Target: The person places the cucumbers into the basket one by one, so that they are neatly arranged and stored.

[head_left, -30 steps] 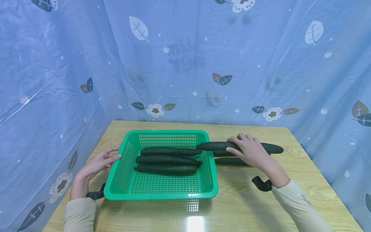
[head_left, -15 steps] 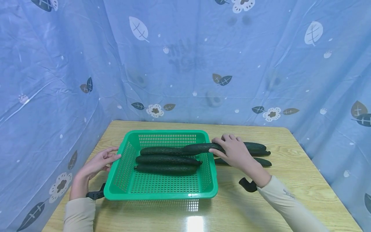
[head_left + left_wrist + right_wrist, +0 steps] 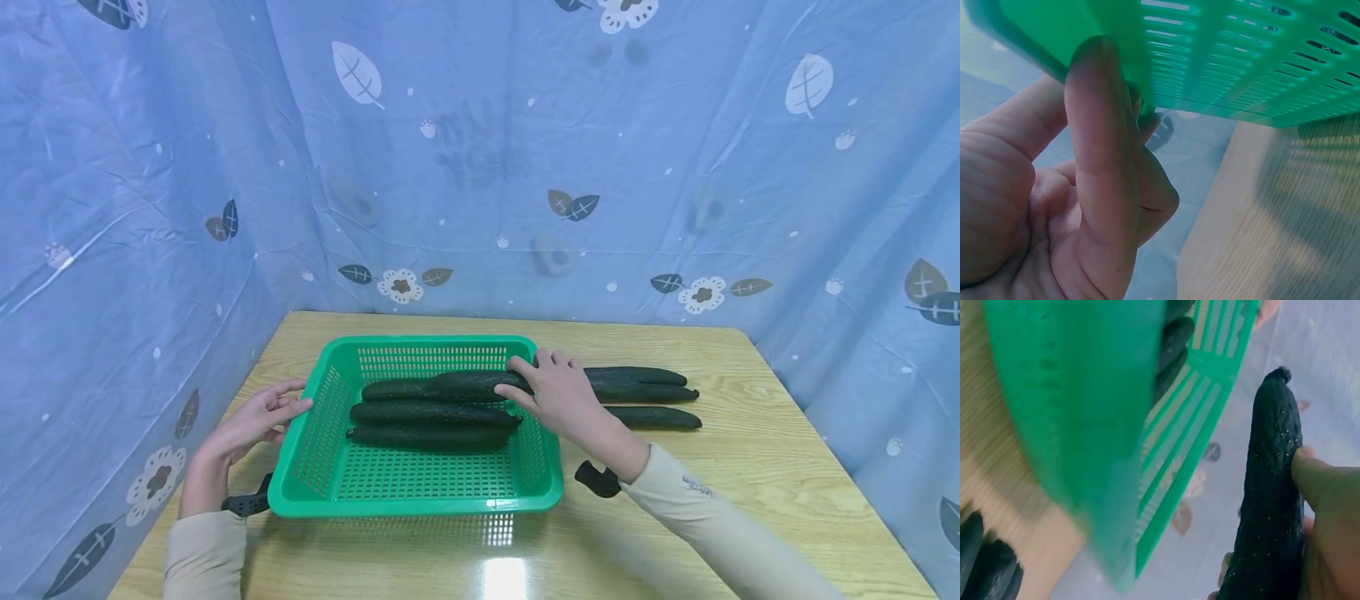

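Observation:
My right hand (image 3: 564, 398) grips a dark green cucumber (image 3: 472, 383) above the right side of the green plastic basket (image 3: 420, 507). In the right wrist view the held cucumber (image 3: 1272, 487) has the thumb along one side and fingertips showing at the other. Three more cucumbers lie side by side in the basket; the rearmost cucumber (image 3: 393, 389) is partly covered by the held one. My left hand (image 3: 262, 421) holds the basket's left rim. Seen from the left wrist, a finger (image 3: 1100, 125) presses under the rim against the outer wall, and the thumb tip is hidden.
Right of the basket, a rear cucumber (image 3: 637, 375), another cucumber (image 3: 645, 392) just in front and a front cucumber (image 3: 652, 418) lie on the wooden table (image 3: 750, 467). A blue patterned curtain (image 3: 480, 167) hangs behind the table and along its sides.
My right hand has carried the cucumber leftward, from over the table beside the basket to over the basket's inside. The left hand has stayed at the left rim.

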A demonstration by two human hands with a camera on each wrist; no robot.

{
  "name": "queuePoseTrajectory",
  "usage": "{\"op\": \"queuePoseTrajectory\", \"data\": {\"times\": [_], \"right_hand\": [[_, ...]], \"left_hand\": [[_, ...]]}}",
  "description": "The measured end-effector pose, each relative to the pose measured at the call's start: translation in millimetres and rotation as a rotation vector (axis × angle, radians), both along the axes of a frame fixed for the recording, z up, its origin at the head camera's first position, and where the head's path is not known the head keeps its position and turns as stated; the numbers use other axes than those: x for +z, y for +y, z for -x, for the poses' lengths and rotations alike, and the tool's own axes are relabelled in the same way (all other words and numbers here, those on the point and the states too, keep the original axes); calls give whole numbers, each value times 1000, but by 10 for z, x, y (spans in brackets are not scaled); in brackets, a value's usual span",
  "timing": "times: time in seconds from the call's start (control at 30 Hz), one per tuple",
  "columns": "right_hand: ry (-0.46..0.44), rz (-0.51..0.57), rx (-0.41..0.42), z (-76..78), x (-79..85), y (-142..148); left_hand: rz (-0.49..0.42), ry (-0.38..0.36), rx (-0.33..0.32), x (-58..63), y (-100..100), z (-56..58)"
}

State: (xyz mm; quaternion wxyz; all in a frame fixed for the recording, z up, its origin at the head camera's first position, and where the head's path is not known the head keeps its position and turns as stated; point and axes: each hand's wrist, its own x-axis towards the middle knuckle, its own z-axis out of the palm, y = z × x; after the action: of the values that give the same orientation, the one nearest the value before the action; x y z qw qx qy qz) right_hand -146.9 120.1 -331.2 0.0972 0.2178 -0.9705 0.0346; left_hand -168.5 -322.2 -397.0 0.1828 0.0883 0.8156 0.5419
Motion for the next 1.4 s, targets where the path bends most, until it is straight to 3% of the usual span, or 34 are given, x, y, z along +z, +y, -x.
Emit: {"op": "queuePoseTrajectory", "data": {"times": [0.63, 1.07, 1.4], "right_hand": [[-115, -23, 52, -86, -43, -635], [-223, -52, 66, -25, -45, -1002], [-340, -42, 53, 109, -160, -1214]], "left_hand": [[4, -14, -8, 16, 24, 6], [21, -19, 18, -8, -6, 2], [34, -17, 7, -7, 2, 9]]}}
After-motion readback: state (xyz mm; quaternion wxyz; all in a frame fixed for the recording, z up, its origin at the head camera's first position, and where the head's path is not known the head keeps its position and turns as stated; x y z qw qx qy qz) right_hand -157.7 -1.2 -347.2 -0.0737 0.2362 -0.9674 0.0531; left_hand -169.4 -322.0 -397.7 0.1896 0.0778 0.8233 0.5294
